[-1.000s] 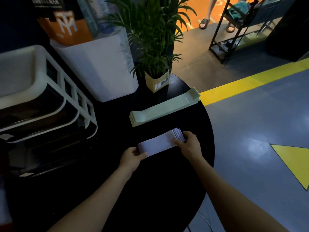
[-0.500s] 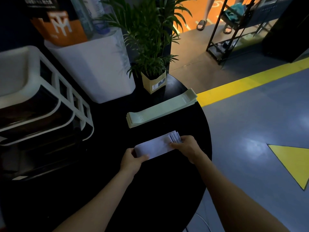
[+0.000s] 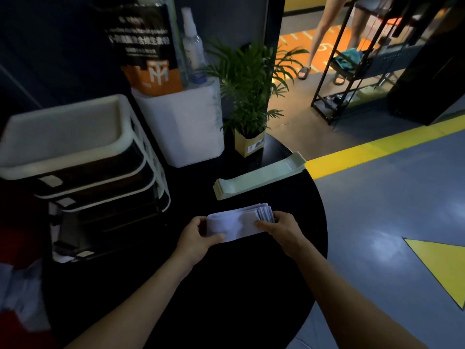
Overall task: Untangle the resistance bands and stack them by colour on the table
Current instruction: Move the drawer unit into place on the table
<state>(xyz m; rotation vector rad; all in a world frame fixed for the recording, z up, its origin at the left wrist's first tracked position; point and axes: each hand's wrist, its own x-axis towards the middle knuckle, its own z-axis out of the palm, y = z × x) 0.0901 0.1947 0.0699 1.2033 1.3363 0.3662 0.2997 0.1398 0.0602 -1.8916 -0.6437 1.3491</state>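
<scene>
Black tabletop (image 3: 226, 311), round and dark, carries both hands and two stacks of bands. Both forearms reach in from the near edge and converge over the middle of the table.

Left hand (image 3: 196, 239): palm turned inward, thumb lying along the near edge of the pale lilac stack (image 3: 235, 224), fingers curled round its left end. It grips that end. Right hand (image 3: 283, 229): knuckles up, fingers laid over the right end of the same stack, thumb on the near side. It holds that end, pinching it between fingers and thumb.

Pale lilac stack: a short, flat bundle of bands spanning the gap between the two hands. Its top face is smooth. At the right hand's fingertips the layered edges fan out slightly, so several bands can be counted as separate leaves, though the exact number cannot be told. Whether the bundle rests on the table or is lifted just clear cannot be told.

Pale green stack (image 3: 259, 176): beyond both hands, apart from the lilac stack, lying flat on the table. It is longer, runs diagonally away to the right, and its far end reaches the table's rim. Layers sit squarely, with edges showing at the left end.

Farther beyond the hands stands a potted plant (image 3: 249, 104); beyond the left hand, a white bin (image 3: 186, 127) and a white tiered rack (image 3: 83, 159).
</scene>
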